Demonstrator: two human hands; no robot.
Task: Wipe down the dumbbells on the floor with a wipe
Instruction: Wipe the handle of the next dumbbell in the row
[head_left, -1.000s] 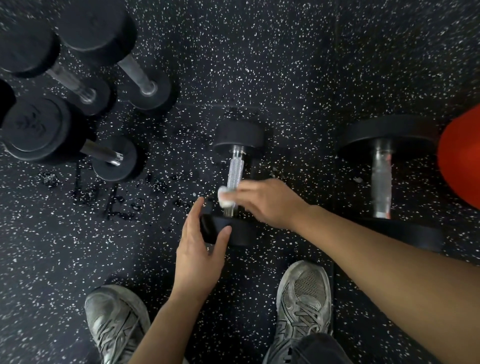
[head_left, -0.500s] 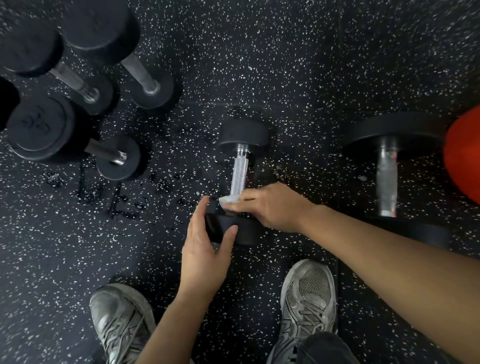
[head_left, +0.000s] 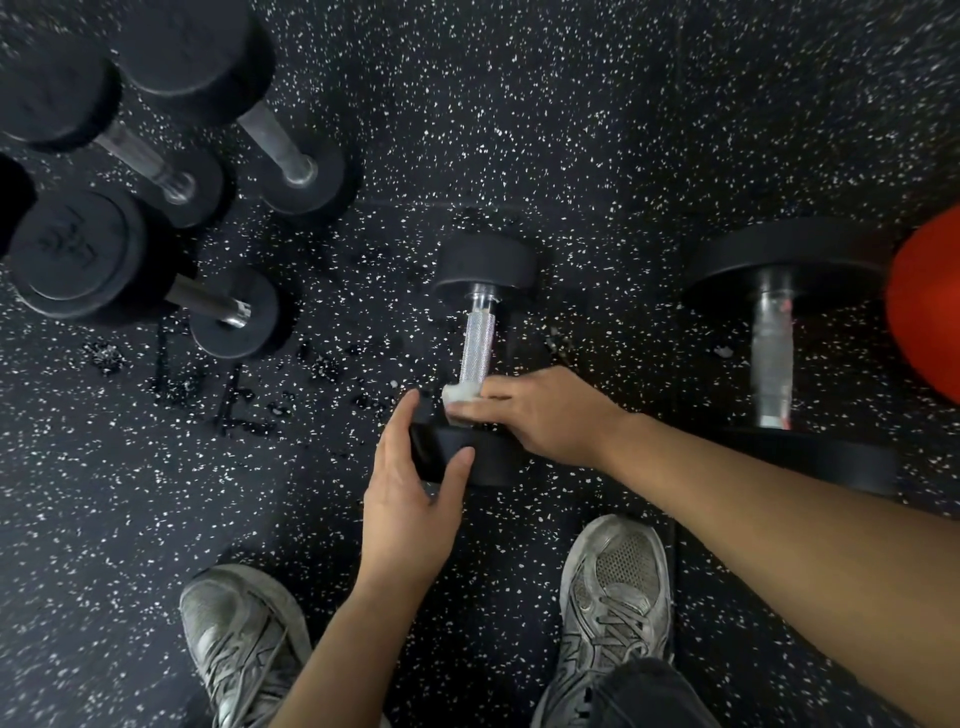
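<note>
A small black dumbbell (head_left: 478, 340) with a knurled silver handle lies on the speckled floor in front of me. My left hand (head_left: 410, 499) grips its near black head between thumb and fingers. My right hand (head_left: 540, 415) holds a white wipe (head_left: 460, 393) wrapped round the near end of the handle, close to that head. A larger dumbbell (head_left: 774, 343) lies to the right, and three more (head_left: 130, 249) are grouped at the upper left.
Wet patches (head_left: 223, 389) darken the floor left of the small dumbbell. A red rounded object (head_left: 930, 301) sits at the right edge. My two grey shoes (head_left: 618, 587) stand just below the hands.
My right hand with the wipe has slid down the handle toward the near head. The left hand keeps its hold on that head.
</note>
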